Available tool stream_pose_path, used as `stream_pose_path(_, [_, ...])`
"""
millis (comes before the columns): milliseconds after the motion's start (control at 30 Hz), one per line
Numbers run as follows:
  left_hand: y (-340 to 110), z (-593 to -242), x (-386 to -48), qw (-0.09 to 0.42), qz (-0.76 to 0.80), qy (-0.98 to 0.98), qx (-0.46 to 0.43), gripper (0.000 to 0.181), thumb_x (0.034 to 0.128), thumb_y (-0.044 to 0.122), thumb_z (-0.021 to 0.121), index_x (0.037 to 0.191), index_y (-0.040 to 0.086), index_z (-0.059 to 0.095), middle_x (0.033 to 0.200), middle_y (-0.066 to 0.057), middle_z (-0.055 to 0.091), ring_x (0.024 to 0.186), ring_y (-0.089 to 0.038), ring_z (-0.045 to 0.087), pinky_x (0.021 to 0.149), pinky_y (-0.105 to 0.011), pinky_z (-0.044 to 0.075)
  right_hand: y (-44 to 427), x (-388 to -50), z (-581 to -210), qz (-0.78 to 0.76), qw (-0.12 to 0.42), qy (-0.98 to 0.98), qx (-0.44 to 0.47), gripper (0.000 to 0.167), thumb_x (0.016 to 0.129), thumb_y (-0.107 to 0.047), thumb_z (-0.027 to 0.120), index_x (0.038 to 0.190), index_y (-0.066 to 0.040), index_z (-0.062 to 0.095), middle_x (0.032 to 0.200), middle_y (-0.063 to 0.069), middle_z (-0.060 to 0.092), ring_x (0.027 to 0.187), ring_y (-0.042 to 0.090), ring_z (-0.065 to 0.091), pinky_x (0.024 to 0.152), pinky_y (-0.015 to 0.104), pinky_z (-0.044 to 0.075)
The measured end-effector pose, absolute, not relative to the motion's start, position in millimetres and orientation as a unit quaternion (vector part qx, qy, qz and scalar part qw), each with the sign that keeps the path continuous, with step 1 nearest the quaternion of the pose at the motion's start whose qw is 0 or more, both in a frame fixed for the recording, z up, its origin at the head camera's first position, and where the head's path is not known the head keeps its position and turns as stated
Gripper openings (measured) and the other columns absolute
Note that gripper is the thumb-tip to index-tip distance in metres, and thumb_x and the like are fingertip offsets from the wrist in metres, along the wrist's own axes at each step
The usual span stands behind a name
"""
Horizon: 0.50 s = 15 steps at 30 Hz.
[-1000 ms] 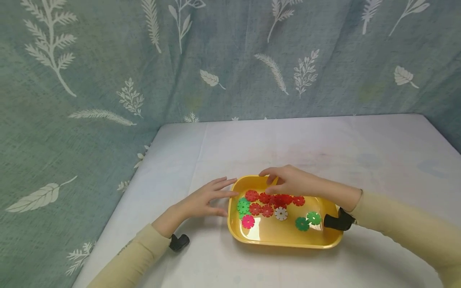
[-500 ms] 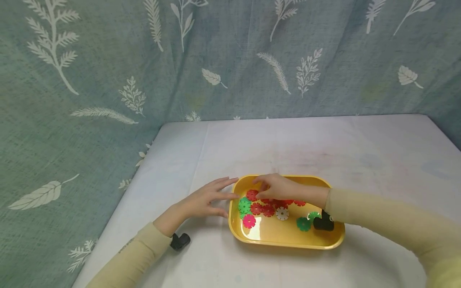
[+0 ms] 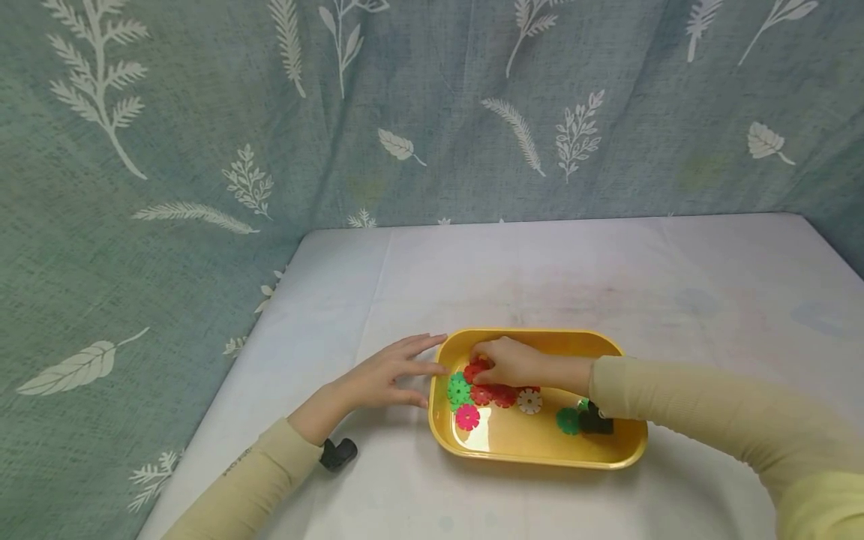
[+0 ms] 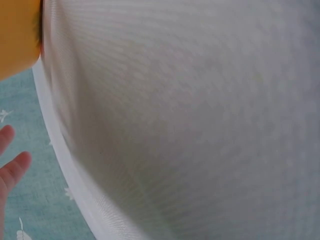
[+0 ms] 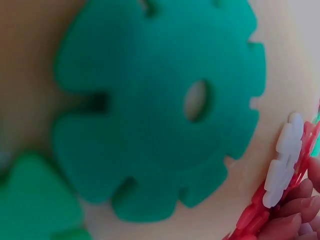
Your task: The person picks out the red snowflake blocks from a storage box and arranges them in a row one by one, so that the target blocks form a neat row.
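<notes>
Left hand (image 3: 390,376) splayed, right hand (image 3: 516,363) bent over red discs (image 3: 501,399)

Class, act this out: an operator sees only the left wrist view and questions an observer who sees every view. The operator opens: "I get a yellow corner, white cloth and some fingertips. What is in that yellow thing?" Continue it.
Observer: It is a yellow tray, and it holds notched discs of several colours.
Operator: Where is the right hand?
Observer: Reaching into the tray, at the red discs; whether it grips one I cannot tell.
Operator: Anything toward the tray's right end?
Observer: Two green discs, one partly hidden in the head view by the black device at the right wrist.
</notes>
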<state>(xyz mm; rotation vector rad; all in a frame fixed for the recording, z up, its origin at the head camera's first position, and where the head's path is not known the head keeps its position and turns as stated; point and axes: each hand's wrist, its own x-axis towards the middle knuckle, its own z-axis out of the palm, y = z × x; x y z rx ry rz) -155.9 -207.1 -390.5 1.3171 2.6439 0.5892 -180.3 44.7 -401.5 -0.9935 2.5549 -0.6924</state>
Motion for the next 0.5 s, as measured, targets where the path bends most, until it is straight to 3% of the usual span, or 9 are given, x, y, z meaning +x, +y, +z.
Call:
stream_pose_path(233, [-206.6, -391.2, -156.5, 0.052, 0.201, 0.871, 0.445, 0.051, 0.0767, 0.052, 0.063, 0.120, 0.026, 0.060, 0.146, -0.005, 0.034, 0.133, -0.031, 0.031, 0.107, -0.048, 0.029, 42.9, -179.1, -400.9, -0.243, 0.174, 0.889, -0.346, 0.022, 0.079, -0.026, 0.072, 0.093, -0.014, 0.062, 0.074, -0.007, 0.056, 0.065, 0.007, 0.048, 0.057, 0.019, 0.043])
stream_pose_path(500, [-206.5, -390.0, -156.2, 0.061, 0.194, 0.873, 0.443, 0.051, 0.0769, 0.051, 0.064, 0.121, 0.025, 0.060, 0.146, -0.006, 0.034, 0.133, -0.027, 0.031, 0.106, -0.048, 0.031, 40.3, -171.6, -401.8, -0.261, 0.170, 0.881, -0.357, 0.025, 0.077, -0.019, 0.074, 0.098, -0.013, 0.062, 0.086, -0.008, 0.062, 0.075, 0.007, 0.052, 0.070, 0.019, 0.048])
